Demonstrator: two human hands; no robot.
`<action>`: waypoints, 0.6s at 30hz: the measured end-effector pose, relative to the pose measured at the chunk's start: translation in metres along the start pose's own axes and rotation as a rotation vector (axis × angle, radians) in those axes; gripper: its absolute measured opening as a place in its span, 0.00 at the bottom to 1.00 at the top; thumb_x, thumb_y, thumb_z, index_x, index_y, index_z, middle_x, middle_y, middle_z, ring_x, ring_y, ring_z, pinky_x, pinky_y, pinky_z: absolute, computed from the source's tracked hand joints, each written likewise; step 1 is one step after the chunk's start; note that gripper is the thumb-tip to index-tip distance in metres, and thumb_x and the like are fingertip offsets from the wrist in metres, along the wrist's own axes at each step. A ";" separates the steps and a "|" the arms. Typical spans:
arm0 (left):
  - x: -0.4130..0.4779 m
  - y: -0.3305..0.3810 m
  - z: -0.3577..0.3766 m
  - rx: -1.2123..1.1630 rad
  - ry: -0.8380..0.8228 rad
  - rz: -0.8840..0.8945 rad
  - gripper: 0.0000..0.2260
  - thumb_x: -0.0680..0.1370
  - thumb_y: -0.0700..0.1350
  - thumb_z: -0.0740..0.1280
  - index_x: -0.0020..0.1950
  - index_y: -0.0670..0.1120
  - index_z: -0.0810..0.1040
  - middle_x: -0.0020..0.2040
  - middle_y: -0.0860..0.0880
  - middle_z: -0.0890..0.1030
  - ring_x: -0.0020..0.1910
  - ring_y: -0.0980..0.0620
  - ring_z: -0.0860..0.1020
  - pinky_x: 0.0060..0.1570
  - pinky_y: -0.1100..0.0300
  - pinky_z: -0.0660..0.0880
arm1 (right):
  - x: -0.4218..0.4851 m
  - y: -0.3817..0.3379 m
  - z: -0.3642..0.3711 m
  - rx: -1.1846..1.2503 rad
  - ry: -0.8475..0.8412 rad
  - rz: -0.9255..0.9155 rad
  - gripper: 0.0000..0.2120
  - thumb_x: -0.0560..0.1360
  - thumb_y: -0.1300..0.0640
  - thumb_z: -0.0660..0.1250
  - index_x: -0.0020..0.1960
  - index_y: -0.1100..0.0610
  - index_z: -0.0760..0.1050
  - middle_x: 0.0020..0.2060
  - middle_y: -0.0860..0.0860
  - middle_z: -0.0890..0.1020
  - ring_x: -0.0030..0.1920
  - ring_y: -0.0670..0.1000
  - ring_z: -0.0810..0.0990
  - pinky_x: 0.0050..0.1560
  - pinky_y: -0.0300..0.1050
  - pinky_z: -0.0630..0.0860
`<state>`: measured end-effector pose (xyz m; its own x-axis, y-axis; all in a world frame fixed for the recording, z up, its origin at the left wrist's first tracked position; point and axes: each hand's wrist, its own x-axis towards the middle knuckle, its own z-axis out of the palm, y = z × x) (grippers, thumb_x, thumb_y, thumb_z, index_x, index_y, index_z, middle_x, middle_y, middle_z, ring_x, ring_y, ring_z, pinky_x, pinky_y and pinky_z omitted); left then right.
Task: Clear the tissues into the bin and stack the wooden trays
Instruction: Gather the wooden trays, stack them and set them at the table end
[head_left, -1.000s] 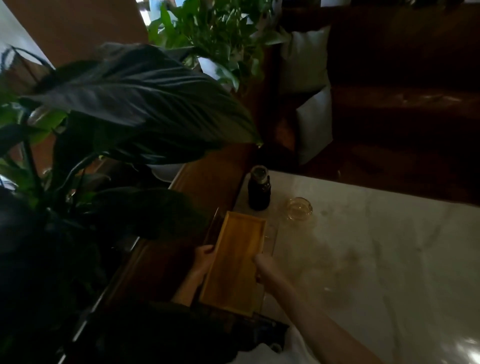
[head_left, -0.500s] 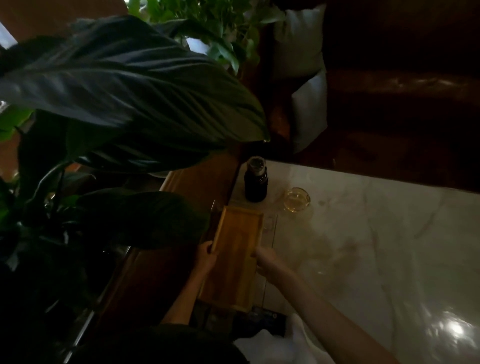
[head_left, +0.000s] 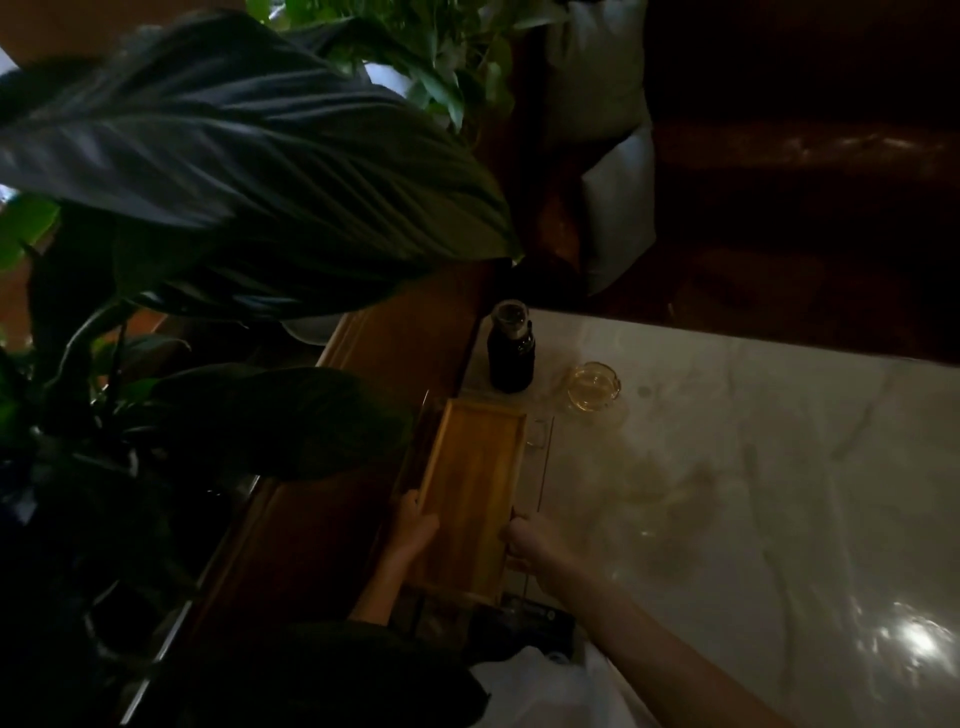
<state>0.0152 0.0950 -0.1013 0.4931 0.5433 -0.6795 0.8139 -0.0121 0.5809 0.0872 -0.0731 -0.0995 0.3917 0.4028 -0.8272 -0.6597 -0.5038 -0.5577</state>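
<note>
A long rectangular wooden tray (head_left: 470, 493) lies lengthwise at the left edge of the pale marble table (head_left: 753, 493). My left hand (head_left: 415, 527) grips the tray's left long rim near its near end. My right hand (head_left: 530, 540) holds the right long rim opposite. The dim light hides what lies under the tray; a second edge shows just beyond its right rim. No tissues or bin are visible.
A dark bottle (head_left: 511, 356) stands just beyond the tray's far end, with a small glass dish (head_left: 594, 387) to its right. Large dark plant leaves (head_left: 249, 171) overhang the left. A wooden ledge (head_left: 395, 358) borders the table. Cushions (head_left: 618, 208) and a dark sofa lie behind.
The tray has come down from a tilted, lifted pose to lie flatter along the table's left edge, both hands still on its rims. The view has shifted closer to the plant.
</note>
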 end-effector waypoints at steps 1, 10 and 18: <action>0.001 0.000 0.000 0.009 0.008 0.008 0.19 0.77 0.32 0.59 0.67 0.39 0.67 0.55 0.41 0.72 0.50 0.47 0.72 0.48 0.56 0.68 | 0.001 0.000 0.000 -0.002 0.004 -0.003 0.15 0.78 0.60 0.60 0.62 0.50 0.74 0.45 0.47 0.78 0.46 0.47 0.76 0.49 0.46 0.76; -0.006 -0.008 -0.001 -0.049 0.028 0.047 0.28 0.78 0.32 0.59 0.77 0.42 0.55 0.74 0.39 0.64 0.71 0.39 0.67 0.63 0.50 0.70 | 0.002 0.007 -0.003 -0.096 -0.013 -0.080 0.21 0.77 0.57 0.61 0.69 0.46 0.71 0.45 0.43 0.78 0.44 0.45 0.77 0.45 0.42 0.75; -0.003 -0.019 -0.001 0.003 0.113 0.067 0.25 0.76 0.26 0.56 0.73 0.37 0.65 0.71 0.36 0.69 0.68 0.38 0.70 0.68 0.46 0.70 | 0.001 0.019 0.001 -0.343 0.099 -0.336 0.22 0.79 0.46 0.62 0.72 0.43 0.67 0.62 0.48 0.80 0.59 0.53 0.80 0.58 0.56 0.80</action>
<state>-0.0020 0.0945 -0.1092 0.5084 0.6326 -0.5843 0.7813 -0.0536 0.6218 0.0743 -0.0821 -0.1111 0.6169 0.5196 -0.5911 -0.2441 -0.5878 -0.7713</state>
